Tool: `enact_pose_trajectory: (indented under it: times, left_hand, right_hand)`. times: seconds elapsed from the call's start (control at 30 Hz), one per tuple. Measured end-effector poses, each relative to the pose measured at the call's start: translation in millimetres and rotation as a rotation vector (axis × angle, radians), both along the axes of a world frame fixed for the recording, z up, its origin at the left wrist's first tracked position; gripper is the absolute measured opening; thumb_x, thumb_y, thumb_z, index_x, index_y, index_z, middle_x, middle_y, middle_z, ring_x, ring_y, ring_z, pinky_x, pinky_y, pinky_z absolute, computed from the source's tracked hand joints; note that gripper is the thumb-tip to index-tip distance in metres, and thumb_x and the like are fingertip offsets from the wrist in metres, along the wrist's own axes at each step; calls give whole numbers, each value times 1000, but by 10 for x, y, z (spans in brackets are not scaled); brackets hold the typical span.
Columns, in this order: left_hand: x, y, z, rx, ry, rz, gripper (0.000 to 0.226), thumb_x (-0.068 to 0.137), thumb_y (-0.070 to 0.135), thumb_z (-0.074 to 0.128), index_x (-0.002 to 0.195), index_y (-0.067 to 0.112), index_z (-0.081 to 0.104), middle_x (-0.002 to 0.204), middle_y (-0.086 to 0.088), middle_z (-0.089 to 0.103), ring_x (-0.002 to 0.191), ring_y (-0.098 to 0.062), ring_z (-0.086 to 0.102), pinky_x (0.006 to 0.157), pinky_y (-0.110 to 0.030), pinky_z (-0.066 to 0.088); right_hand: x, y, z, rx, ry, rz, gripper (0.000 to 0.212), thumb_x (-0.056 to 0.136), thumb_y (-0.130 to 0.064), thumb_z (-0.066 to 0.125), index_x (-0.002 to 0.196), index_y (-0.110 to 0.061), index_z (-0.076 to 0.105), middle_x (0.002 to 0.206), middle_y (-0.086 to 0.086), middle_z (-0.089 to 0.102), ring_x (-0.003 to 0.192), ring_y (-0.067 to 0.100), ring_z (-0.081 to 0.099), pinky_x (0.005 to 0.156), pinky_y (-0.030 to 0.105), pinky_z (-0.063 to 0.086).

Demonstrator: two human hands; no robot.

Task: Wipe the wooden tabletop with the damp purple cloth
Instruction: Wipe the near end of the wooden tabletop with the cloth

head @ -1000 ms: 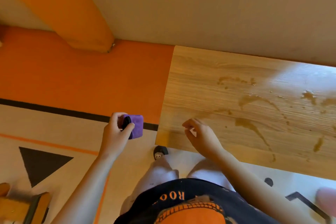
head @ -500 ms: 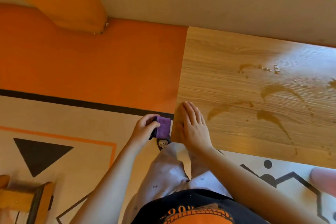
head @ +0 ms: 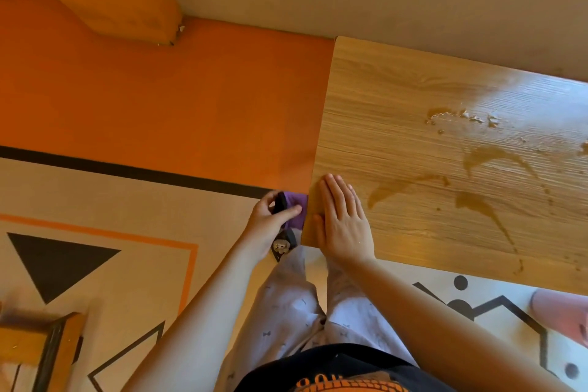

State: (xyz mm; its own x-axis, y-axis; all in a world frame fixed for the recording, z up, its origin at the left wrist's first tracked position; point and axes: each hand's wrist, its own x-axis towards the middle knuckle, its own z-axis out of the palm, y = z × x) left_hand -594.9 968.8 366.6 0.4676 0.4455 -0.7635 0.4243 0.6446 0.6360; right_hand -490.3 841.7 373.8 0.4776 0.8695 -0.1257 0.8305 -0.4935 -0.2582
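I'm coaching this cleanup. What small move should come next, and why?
Probably lift the purple cloth, gripped by the left hand just off the left edge of the tabletop, onto the wood toward the brown spills; the right hand lies flat on the near corner.

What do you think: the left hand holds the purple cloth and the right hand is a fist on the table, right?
No fist: the head view shows the right hand flat on the table. The left hand holds the cloth.
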Motion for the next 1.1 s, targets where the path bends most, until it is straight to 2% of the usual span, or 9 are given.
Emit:
enact_pose_trajectory:
  times: [0.13, 0.23, 0.4, 0.5, 0.63, 0.8, 0.93, 1.0, 1.1]
  left_hand:
    - [71, 22, 41, -7, -24, 41, 25, 80, 3, 72, 96, 19, 63, 100, -7, 68, 100, -27, 65, 86, -42, 54]
    - [-184, -68, 29, 3, 10, -74, 25, 79, 7, 74, 99, 17, 63, 102, -10, 67, 101, -29, 64, 84, -40, 55]
    - [-516, -191, 65, 2, 9, -259, 22, 80, 12, 75, 97, 14, 61, 95, -8, 65, 92, -23, 63, 71, -27, 50]
    - [-490, -212, 93, 128, 37, -282, 26, 79, 17, 77, 98, 16, 59, 97, -5, 65, 92, -21, 63, 71, -30, 53]
    - [-270, -138, 139, 297, 61, -241, 27, 78, 19, 78, 98, 18, 59, 98, 1, 65, 93, -14, 62, 78, -35, 57]
    - [273, 133, 179, 254, 15, -107, 30, 83, 14, 72, 108, 20, 57, 106, 2, 61, 97, -8, 58, 64, -13, 50]
    - [216, 107, 118, 176, 10, -99, 30, 85, 14, 70, 112, 17, 58, 108, -1, 64, 101, -14, 61, 72, -20, 49]
    - [-6, 11, 63, 117, 23, -120, 28, 84, 11, 71, 109, 16, 60, 107, -5, 66, 102, -20, 63, 80, -31, 54]
    - [-301, -116, -13, 45, 65, -165, 24, 83, 13, 72, 105, 16, 63, 107, -10, 68, 104, -27, 64, 92, -45, 53]
  right_hand:
    - [-12, -2, -4, -1, -2, -9, 56, 98, -33, 27, 143, 1, 31, 150, 18, 31, 142, 29, 21, 116, 43, 20]
    - [-10, -5, -21, -9, -8, -3, 57, 98, -34, 26, 144, 0, 29, 151, 18, 30, 143, 29, 20, 117, 43, 19]
    - [-2, 5, -40, -7, -19, -12, 57, 96, -32, 32, 144, -1, 30, 151, 16, 30, 142, 28, 21, 117, 42, 16]
    - [-2, 11, -34, 3, -18, -14, 57, 95, -31, 34, 143, -1, 31, 150, 17, 31, 142, 28, 22, 117, 41, 15]
    - [-11, 14, -36, 26, -27, -23, 56, 95, -31, 36, 142, 0, 34, 149, 17, 33, 141, 28, 24, 117, 41, 18]
    - [-9, 17, -13, 50, -47, -20, 55, 93, -29, 41, 141, -1, 35, 148, 18, 35, 140, 29, 25, 118, 39, 15]
    - [-23, 7, -20, 58, -34, -22, 55, 93, -28, 43, 141, -1, 36, 148, 17, 35, 141, 28, 24, 118, 39, 15]
    - [-22, 7, -20, 52, -27, -19, 55, 95, -30, 40, 142, -2, 35, 148, 17, 35, 141, 28, 24, 118, 40, 16]
    - [-16, 3, -22, 51, -19, -18, 55, 95, -31, 39, 142, -2, 35, 148, 16, 35, 141, 28, 25, 117, 40, 17]
